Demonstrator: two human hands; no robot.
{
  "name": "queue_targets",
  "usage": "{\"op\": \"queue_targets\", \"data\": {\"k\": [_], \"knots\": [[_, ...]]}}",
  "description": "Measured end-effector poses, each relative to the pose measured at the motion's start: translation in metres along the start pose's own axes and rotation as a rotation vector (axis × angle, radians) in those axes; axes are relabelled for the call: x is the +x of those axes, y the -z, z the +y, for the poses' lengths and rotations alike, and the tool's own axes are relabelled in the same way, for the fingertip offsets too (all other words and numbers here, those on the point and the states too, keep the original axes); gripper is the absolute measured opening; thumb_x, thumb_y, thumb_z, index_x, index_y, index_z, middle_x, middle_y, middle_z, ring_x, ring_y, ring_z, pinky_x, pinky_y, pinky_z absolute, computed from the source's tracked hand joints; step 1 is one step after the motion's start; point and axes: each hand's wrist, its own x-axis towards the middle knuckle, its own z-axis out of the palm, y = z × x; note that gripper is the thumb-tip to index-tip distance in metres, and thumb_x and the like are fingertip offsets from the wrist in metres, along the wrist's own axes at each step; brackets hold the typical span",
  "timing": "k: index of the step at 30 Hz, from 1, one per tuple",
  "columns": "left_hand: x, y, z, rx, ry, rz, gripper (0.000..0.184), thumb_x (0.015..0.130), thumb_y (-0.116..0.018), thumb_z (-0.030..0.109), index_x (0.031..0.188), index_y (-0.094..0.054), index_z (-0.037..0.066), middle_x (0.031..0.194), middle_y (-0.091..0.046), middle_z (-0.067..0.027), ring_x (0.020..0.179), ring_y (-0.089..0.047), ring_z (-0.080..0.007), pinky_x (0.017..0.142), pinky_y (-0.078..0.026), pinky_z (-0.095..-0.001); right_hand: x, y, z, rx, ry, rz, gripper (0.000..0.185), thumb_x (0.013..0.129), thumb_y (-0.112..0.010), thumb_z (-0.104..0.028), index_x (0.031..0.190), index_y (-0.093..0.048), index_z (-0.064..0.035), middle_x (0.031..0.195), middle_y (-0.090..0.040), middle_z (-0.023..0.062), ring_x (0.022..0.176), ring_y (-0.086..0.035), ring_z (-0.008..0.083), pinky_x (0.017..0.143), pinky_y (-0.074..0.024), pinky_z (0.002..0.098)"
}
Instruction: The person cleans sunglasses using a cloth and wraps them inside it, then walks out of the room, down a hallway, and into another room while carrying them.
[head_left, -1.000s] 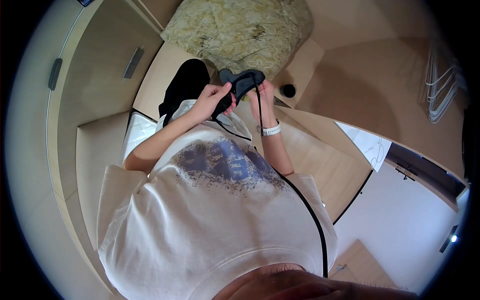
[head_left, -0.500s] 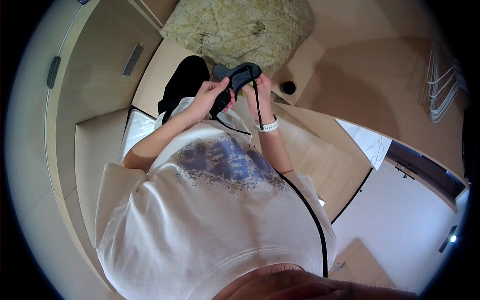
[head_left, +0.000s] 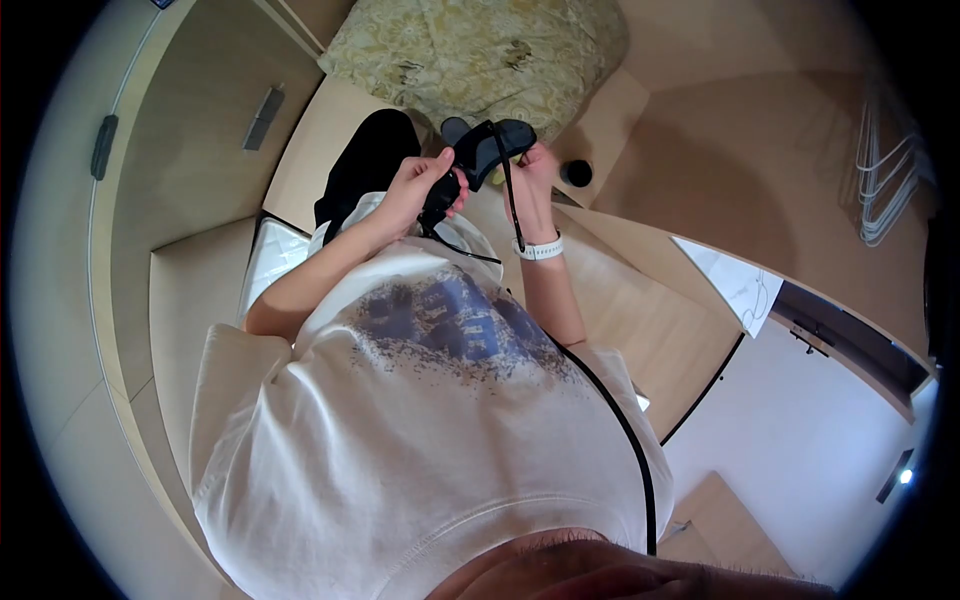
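Note:
Both my hands hold a black strappy sandal (head_left: 482, 155) with a grey inner surface, raised in front of my lap. My left hand (head_left: 420, 188) is closed round its dark lower part, thumb on top. My right hand (head_left: 533, 175), with a white watch (head_left: 540, 247) at the wrist, grips the far right end between thumb and fingers. One thin black strap (head_left: 513, 200) dangles in front of the right hand. A second thin strap (head_left: 465, 254) trails below the left hand. My fingers partly hide the sandal.
A yellow-green patterned cushion or bedding (head_left: 470, 60) lies beyond my hands. Near it stands a dark round cup-like object (head_left: 576, 173). White hangers (head_left: 885, 180) hang at the right, and a cabinet door with a handle (head_left: 263, 118) is at the left.
The sandal has shifted slightly right and turned in my hands, so less of its inner opening shows. My right hand has moved a little right with it; the left hand stays nearly still.

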Motion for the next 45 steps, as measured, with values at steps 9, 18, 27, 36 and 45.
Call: {"op": "queue_targets", "data": {"k": [9, 18, 27, 36, 45], "knots": [[-0.001, 0.000, 0.004, 0.018, -0.046, 0.035, 0.053, 0.103, -0.052, 0.046, 0.084, -0.068, -0.001, 0.074, -0.068, -0.0082, 0.061, -0.066, -0.0141, 0.056, -0.052, -0.0255, -0.003, 0.003, 0.000, 0.002, -0.094, -0.076, 0.025, 0.080, -0.055, 0.016, 0.097, -0.065, 0.0006, 0.094, -0.069, 0.0006, 0.083, -0.062, 0.0094, 0.077, -0.0504, 0.0258], [0.009, 0.006, -0.001, 0.017, 0.002, -0.023, 0.055, 0.103, -0.052, 0.049, 0.084, -0.068, 0.000, 0.074, -0.068, -0.0078, 0.062, -0.066, -0.0142, 0.058, -0.053, -0.0263, -0.003, 0.005, 0.009, -0.015, -0.009, 0.064, 0.022, 0.080, -0.057, 0.014, 0.094, -0.066, 0.0003, 0.094, -0.068, -0.0004, 0.086, -0.060, 0.0088, 0.081, -0.0475, 0.0242], [0.007, 0.002, 0.000, 0.062, -0.032, -0.002, 0.054, 0.102, -0.053, 0.048, 0.084, -0.069, -0.001, 0.074, -0.068, -0.0071, 0.062, -0.066, -0.0136, 0.057, -0.053, -0.0258, -0.018, 0.005, 0.016, -0.005, -0.100, -0.031, 0.021, 0.085, -0.065, 0.008, 0.104, -0.063, -0.0019, 0.101, -0.067, -0.0007, 0.092, -0.061, 0.0094, 0.084, -0.0457, 0.0238], [0.009, 0.003, -0.004, 0.058, 0.102, -0.074, 0.053, 0.102, -0.054, 0.046, 0.084, -0.069, -0.001, 0.074, -0.068, -0.0078, 0.062, -0.066, -0.0144, 0.056, -0.053, -0.0261, -0.008, 0.002, 0.005, 0.072, -0.045, 0.139, 0.020, 0.082, -0.058, 0.012, 0.097, -0.064, 0.0004, 0.091, -0.068, 0.0010, 0.083, -0.062, 0.0085, 0.075, -0.0493, 0.0243], [0.007, 0.002, -0.002, 0.098, 0.028, -0.003, 0.053, 0.103, -0.053, 0.046, 0.084, -0.068, -0.002, 0.076, -0.068, -0.0077, 0.063, -0.066, -0.0139, 0.057, -0.053, -0.0262, -0.007, 0.013, 0.015, 0.015, -0.045, 0.050, 0.016, 0.082, -0.059, 0.010, 0.094, -0.065, 0.0007, 0.090, -0.068, 0.0004, 0.081, -0.061, 0.0091, 0.074, -0.0494, 0.0248]]}}
